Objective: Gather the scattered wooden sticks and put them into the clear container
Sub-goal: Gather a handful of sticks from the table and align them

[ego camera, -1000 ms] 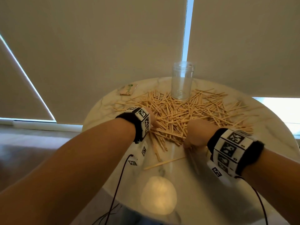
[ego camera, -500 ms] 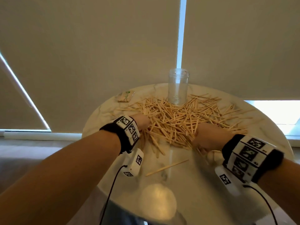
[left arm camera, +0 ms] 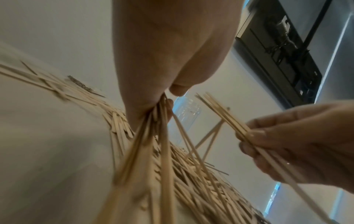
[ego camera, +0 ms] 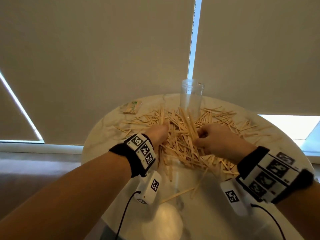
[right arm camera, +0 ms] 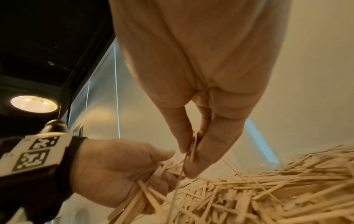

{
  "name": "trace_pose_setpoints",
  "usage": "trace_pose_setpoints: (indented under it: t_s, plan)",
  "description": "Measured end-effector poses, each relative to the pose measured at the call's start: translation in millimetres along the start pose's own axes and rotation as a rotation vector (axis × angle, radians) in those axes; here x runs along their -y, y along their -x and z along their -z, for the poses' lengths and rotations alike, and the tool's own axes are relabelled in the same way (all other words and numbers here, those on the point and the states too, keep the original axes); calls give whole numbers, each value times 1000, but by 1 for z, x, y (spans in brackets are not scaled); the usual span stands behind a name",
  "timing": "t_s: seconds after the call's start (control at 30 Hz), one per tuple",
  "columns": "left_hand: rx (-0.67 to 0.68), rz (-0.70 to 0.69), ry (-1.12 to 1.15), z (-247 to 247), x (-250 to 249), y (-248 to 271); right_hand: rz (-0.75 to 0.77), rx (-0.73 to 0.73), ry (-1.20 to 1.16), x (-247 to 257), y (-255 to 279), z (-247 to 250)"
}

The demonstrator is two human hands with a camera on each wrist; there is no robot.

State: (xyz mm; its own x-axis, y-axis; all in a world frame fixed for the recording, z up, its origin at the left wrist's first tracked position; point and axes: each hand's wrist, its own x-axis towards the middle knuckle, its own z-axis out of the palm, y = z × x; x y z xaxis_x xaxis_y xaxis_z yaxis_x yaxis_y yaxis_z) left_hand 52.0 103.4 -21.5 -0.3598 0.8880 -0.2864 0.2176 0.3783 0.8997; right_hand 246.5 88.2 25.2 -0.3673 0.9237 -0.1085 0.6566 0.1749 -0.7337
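Observation:
A heap of thin wooden sticks [ego camera: 180,141] covers the middle of the round marble table [ego camera: 199,213]. The clear container [ego camera: 191,97] stands upright and empty behind the heap. My left hand [ego camera: 160,133] grips a bunch of sticks [left arm camera: 159,136] at the heap's left side. My right hand [ego camera: 207,135] pinches a smaller bundle of sticks [left arm camera: 229,119] between thumb and fingers [right arm camera: 191,145], raised just above the heap. Both hands are close together over the pile, in front of the container.
A small flat packet [ego camera: 132,107] lies at the table's far left edge. A few stray sticks [ego camera: 176,195] lie nearer me on the table. Closed roller blinds [ego camera: 103,58] hang right behind the table.
Both hands moved forward from the near edge into the middle of the pile and came closer together. Each has closed on a bunch of sticks and begun lifting them.

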Motion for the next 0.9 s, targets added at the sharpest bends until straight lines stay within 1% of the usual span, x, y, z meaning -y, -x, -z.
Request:
trace_pose_setpoints:
  t_s: [0.07,0.13,0.17,0.27,0.4,0.47,0.57,0.67,0.73,0.8,0.83,0.9]
  plan:
    - [-30,-38,33,-4,4,-1,31,7,3,7,-8,-11]
    - [-54,-75,-9,-6,6,0,53,15,42,13,-16,-22]
    - [-79,-60,-24,-6,4,0,64,14,71,16,-19,-27]
    - [-159,-74,14,-6,2,-1,92,-24,154,21,-28,-39]
    - [-228,-70,168,-4,-2,4,112,-50,137,27,-36,-48]
    - [-226,-66,215,-2,-4,7,146,-53,148,32,-37,-51]
    - [-224,-85,178,-3,-3,8,241,-75,210,39,-39,-55]
    - [-295,-99,121,3,-4,7,277,-71,236,41,-37,-52]
    - [-343,-68,103,8,-7,8,275,-68,228,36,-34,-48]
    - [-346,-60,134,11,-8,7,287,-32,272,32,-29,-43]
    - [-328,-60,184,12,-8,7,273,16,335,29,-28,-40]
    - [-319,-55,282,11,-1,-6,227,114,542,23,-26,-40]
